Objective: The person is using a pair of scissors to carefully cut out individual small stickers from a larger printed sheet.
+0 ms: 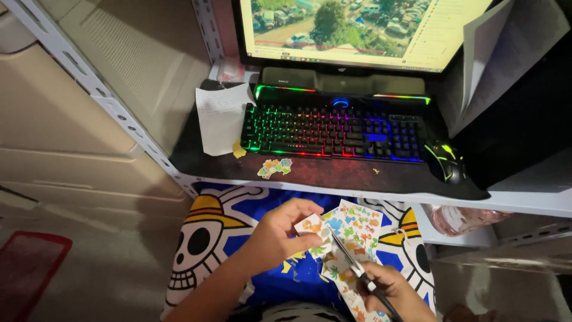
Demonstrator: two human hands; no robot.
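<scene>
- Here, the left hand (279, 234) pinches a white sticker sheet (351, 235) of colourful cartoon figures, held above the lap.
- The right hand (390, 292) grips scissors (351, 262), blades touching the sheet.

left hand (280, 232): forearm comes up from the lower left, fingers curled, thumb pressed to fingertips in a pinch | right hand (390, 292): low at the bottom edge, knuckles up, fingers wrapped closed in a grip | hands near, apart
</scene>
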